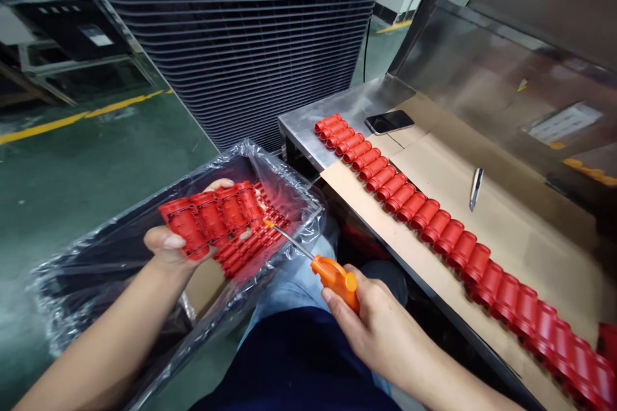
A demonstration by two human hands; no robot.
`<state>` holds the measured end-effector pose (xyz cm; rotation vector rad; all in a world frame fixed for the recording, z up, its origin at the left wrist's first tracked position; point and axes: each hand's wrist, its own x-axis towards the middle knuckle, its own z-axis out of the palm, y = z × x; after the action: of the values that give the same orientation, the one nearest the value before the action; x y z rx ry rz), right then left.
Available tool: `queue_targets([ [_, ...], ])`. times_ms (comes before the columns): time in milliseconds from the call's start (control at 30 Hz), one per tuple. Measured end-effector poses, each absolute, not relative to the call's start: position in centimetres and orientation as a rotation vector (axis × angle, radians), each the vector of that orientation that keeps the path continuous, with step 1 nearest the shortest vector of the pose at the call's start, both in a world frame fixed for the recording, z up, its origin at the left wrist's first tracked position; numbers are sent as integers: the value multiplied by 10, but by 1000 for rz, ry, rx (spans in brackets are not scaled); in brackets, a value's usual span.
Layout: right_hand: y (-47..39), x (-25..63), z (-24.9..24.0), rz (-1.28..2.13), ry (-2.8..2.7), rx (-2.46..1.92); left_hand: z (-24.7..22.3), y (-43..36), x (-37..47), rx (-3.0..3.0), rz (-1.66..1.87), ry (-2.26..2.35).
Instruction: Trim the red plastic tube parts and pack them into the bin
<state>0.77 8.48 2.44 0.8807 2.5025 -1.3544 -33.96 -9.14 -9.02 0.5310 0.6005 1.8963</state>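
Note:
My left hand point(166, 245) grips a short row of joined red plastic parts point(209, 218), thumb at the near end and fingers behind it. Closed around the orange handle of a screwdriver point(336, 279) is my right hand point(373, 314). The screwdriver's shaft points left, and its orange-coloured tip is close to the right end of the red row; whether they touch I cannot tell. Under the held row, many more red parts point(245, 253) lie in rows inside a bin lined with clear plastic point(110, 221).
A long line of red cylindrical parts point(424, 210) runs along the edge of the metal table point(308, 122), partly on cardboard point(448, 160). On it also lie a phone point(389, 121) and a utility knife point(476, 189). A tall stack of dark trays point(241, 32) stands behind the bin.

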Motion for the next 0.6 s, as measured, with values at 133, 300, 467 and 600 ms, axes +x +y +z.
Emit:
queue_targets([
  [133, 80, 10, 28, -1333, 2501, 849, -85, -84, -335, 497, 1934, 593],
  [300, 74, 7, 35, -1357, 2453, 761, -78, -73, -326, 448, 1979, 627],
  [467, 70, 5, 43, -1377, 2459, 631, -78, -69, -322, 463, 1978, 656],
  [600, 69, 4, 43, -1350, 2502, 626, -78, -71, -320, 443, 1993, 677],
])
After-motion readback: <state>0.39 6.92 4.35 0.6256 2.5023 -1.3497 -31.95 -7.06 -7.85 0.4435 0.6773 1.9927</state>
